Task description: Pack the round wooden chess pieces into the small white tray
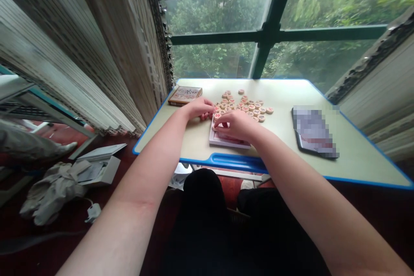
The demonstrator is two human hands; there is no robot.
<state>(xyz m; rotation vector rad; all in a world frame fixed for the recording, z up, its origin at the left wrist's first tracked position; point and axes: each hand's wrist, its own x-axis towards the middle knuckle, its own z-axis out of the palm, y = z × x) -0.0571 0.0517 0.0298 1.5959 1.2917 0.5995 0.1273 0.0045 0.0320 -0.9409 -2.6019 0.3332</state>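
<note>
Several round wooden pieces with red or dark characters (251,107) lie in a loose heap on the pale table. In front of them is a shallow white tray (230,142) with a reddish surface inside. My right hand (237,123) reaches over the tray, its fingers curled down at the tray's left part; what they hold, if anything, is hidden. My left hand (201,108) is beside the heap's left edge, fingers bent together near a red-marked piece (217,116). Whether it holds a piece is too small to tell.
A brown box with printed characters (185,95) lies at the table's back left. A dark-edged tablet, blurred out, (313,131) lies on the right. The table (365,155) has a blue rim and stands against a window. An open white box (105,171) is on the floor, left.
</note>
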